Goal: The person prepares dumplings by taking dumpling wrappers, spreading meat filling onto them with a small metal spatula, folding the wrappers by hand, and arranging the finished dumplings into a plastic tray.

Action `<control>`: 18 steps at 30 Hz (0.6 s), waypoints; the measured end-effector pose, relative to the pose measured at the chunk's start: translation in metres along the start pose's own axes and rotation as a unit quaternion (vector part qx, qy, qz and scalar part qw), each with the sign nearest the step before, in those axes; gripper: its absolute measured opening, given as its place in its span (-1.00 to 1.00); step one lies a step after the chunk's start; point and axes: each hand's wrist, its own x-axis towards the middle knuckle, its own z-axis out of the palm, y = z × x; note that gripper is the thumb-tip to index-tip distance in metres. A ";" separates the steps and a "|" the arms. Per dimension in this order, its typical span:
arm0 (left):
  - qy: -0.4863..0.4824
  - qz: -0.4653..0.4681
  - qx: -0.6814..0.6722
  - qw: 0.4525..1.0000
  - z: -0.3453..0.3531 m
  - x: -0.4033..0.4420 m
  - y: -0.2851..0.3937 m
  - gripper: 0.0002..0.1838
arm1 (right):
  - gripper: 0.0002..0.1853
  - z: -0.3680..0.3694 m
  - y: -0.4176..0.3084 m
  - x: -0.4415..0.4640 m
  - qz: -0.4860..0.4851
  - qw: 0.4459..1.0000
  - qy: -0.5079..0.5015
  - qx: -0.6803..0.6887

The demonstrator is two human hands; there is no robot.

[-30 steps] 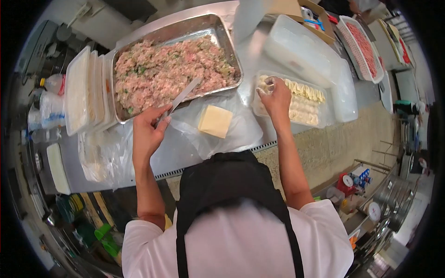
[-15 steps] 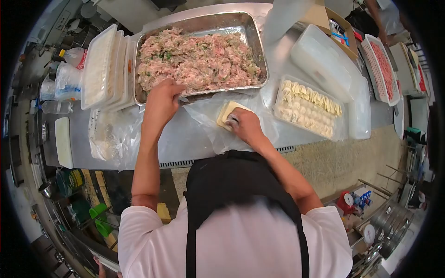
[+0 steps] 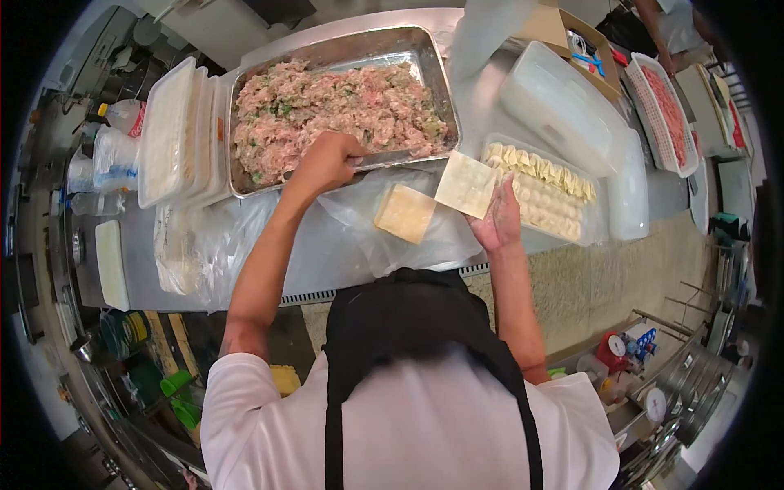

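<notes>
My left hand [image 3: 328,162] is closed on a flat metal spatula [image 3: 396,157] at the near edge of the steel tray [image 3: 453,114]. Minced meat with green bits [image 3: 327,106] fills most of that tray. On my right hand [image 3: 500,219] rests a single square wrapper [image 3: 468,184], held at its right side by the fingers and thumb. Between my hands a stack of square wrappers [image 3: 405,214] lies on a clear plastic sheet [image 3: 351,214]. Just right of my right hand, rows of folded dumplings [image 3: 549,196] sit in a clear plastic container [image 3: 599,214].
Lidded plastic boxes [image 3: 167,135] stand left of the tray. Translucent lids [image 3: 563,106] lie behind the dumplings. Further right are a cardboard box [image 3: 600,61] and a basket of red meat [image 3: 665,114]. Part of another person [image 3: 671,24] shows at the top right.
My right hand has lifted a wrapper off the stack and moved right with it. My left hand has shifted right along the tray's near edge with the spatula.
</notes>
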 end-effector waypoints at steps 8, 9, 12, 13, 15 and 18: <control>0.084 -0.010 0.038 0.996 -0.006 0.001 0.003 -0.65 | -0.55 -0.013 0.006 0.004 -0.055 0.989 0.126 -0.048; 0.079 0.003 0.094 0.992 -0.004 0.004 0.001 -0.66 | -0.55 -0.012 0.005 0.004 -0.054 0.989 0.125 -0.050; 0.031 -0.004 0.163 0.986 0.014 0.013 -0.006 -0.65 | -0.55 -0.008 0.005 0.007 -0.055 0.990 0.120 -0.040; 0.032 -0.003 0.163 0.986 0.017 0.014 -0.011 -0.65 | -0.55 -0.006 0.004 0.007 -0.058 0.990 0.122 -0.040; 0.041 0.041 0.121 0.991 0.020 0.017 -0.013 -0.64 | -0.55 -0.007 0.000 0.006 -0.065 0.989 0.124 -0.041; -0.021 0.045 0.050 0.998 0.009 0.023 -0.013 -0.64 | -0.55 -0.008 -0.001 0.009 -0.070 0.991 0.105 -0.043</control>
